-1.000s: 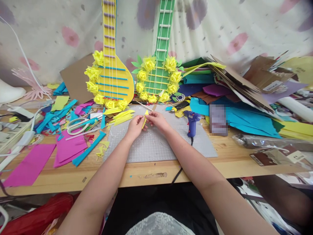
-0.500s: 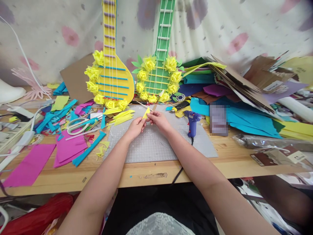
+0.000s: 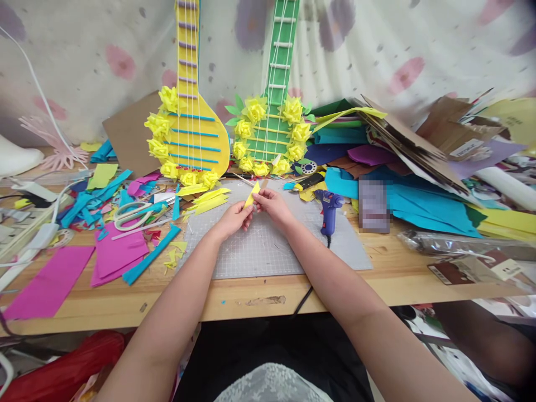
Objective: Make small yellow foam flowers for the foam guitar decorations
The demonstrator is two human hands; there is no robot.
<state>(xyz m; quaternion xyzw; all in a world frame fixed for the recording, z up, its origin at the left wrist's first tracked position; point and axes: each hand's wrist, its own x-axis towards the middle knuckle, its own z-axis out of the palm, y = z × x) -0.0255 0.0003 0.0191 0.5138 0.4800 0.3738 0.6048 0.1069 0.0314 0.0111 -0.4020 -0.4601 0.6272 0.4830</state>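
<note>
A small strip of yellow paper (image 3: 252, 194) is pinched between my two hands, above the grey cutting mat (image 3: 238, 259). My left hand (image 3: 235, 218) is closed on its lower end, and the fingers of my right hand (image 3: 271, 204) close on its right edge. A thin stick (image 3: 243, 179) shows just behind the strip; whether a hand touches it I cannot tell. To the left lie more yellow paper strips (image 3: 209, 200) in a loose stack. On the mat's right side stands a blue glue gun (image 3: 329, 214).
Behind the mat stand a yellow paper lute (image 3: 209, 128) and a green one (image 3: 272, 120), both trimmed with yellow flowers. Magenta sheets (image 3: 119, 251), white-handled scissors (image 3: 132, 215) and scraps cover the left. Blue paper (image 3: 431, 204) and cardboard (image 3: 410, 134) pile up on the right.
The yellow strip has turned a little and more of its face shows between my fingers. My hands have barely shifted; everything else stays in place.
</note>
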